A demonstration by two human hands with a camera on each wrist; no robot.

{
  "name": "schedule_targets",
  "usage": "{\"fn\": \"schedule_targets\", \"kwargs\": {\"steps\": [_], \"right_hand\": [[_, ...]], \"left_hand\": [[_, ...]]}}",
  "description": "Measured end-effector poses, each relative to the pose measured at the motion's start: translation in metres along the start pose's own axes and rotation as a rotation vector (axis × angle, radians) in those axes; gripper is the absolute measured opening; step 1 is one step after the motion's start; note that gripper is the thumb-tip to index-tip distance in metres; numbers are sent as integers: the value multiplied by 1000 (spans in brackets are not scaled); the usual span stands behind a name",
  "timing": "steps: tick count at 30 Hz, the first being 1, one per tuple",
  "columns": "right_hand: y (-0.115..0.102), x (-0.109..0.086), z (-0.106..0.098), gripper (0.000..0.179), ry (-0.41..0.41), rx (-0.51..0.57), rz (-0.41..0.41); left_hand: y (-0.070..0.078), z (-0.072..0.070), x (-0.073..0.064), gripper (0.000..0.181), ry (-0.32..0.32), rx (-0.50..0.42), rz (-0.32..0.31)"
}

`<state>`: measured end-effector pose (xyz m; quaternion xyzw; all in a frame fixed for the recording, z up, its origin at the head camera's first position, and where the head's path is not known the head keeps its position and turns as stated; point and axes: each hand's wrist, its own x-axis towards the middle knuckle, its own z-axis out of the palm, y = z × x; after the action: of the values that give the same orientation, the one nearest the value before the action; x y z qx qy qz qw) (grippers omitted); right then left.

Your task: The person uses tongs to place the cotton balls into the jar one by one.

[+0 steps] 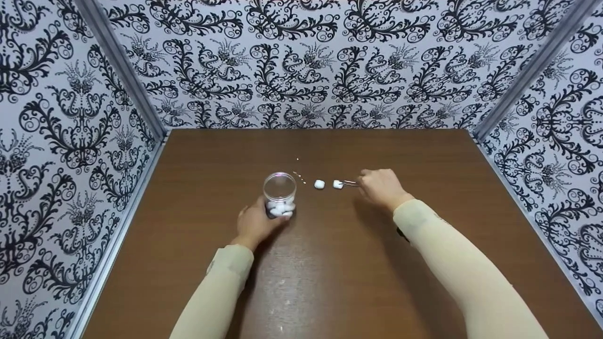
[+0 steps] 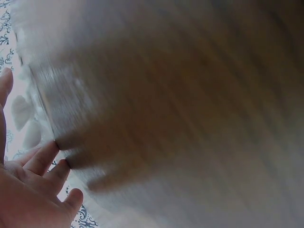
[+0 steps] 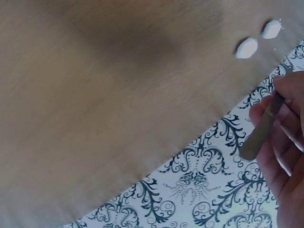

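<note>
My left hand [image 1: 256, 221] grips a clear round jar [image 1: 280, 186], fingers on one side and thumb on the other. White rounded lumps [image 1: 281, 209] lie in its lower part; they also show through the wall in the left wrist view. My right hand [image 1: 382, 187] holds a small metal fork [image 3: 260, 133] by its flat, round-ended handle. In the head view its tip meets the right-hand white lump [image 1: 338, 184]; whether it pierces it I cannot tell. A second white lump [image 1: 319, 184] sits just left of that one, apart from it.
Small pale crumbs [image 1: 300, 178] are scattered on the brown wooden table [image 1: 320, 282] between the jar and the lumps. Black-and-white patterned walls [image 1: 311, 61] close in the back and both sides, with grey corner posts [image 1: 125, 61].
</note>
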<state>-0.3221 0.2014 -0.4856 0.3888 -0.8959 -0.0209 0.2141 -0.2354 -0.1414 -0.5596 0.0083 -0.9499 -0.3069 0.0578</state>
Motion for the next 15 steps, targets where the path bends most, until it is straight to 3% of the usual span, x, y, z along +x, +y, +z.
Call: {"fn": "schedule_targets", "kwargs": {"steps": [15], "right_hand": [[-2, 1, 10, 10, -118, -9, 95]], "left_hand": [[0, 0, 0, 78, 3, -3, 0]]}}
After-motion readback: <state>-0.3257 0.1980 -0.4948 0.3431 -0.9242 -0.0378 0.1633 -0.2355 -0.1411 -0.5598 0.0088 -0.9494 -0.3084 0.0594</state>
